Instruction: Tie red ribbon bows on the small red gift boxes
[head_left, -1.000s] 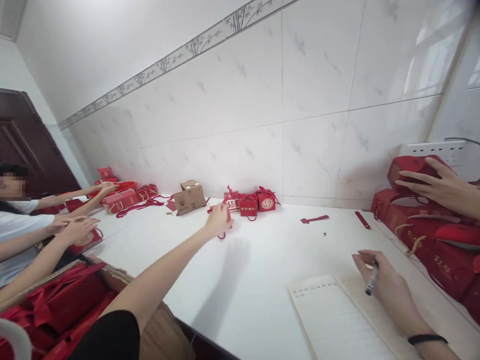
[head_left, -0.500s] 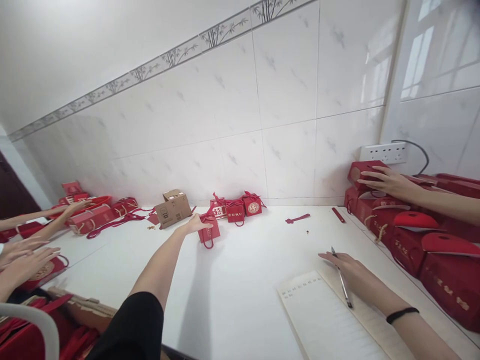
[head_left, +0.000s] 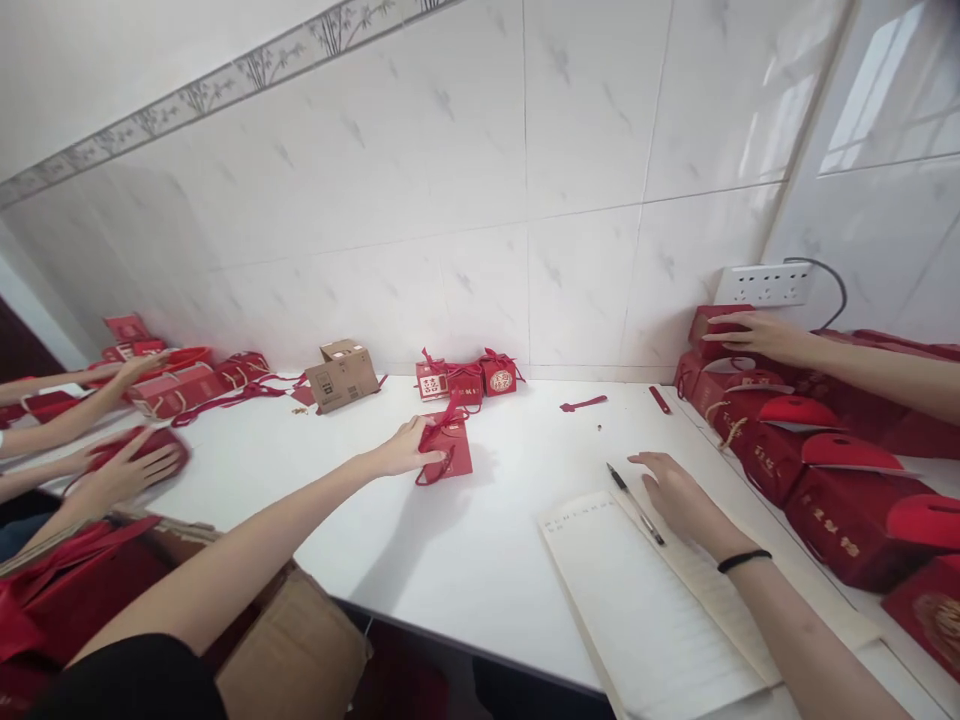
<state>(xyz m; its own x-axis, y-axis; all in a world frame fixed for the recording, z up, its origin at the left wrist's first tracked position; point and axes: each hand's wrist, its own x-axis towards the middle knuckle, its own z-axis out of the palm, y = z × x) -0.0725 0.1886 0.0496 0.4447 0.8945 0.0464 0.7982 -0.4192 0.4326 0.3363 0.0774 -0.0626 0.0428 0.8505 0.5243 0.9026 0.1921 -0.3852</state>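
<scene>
The left hand reaches out over the white counter, its fingers half curled and closed on the left edge of a small red box. The box sits on the counter toward the middle, tipped so that one flat face looks up. It is plain deep red, with a red ribbon gathered at its far edge and a thin red cord looped out at its near left corner. Any print on it is too small to read.

Just beyond it, against the tiled wall, three red boxes of the same kind stand in a row with gold marks on their fronts, and a cardboard box lies to their left.

The right hand lies palm down with loosely spread fingers on an open notebook, gripping nothing. A pen lies on the page just left of it.

At far right, a co-worker's hand rests on top of a stack of large red boxes.
</scene>
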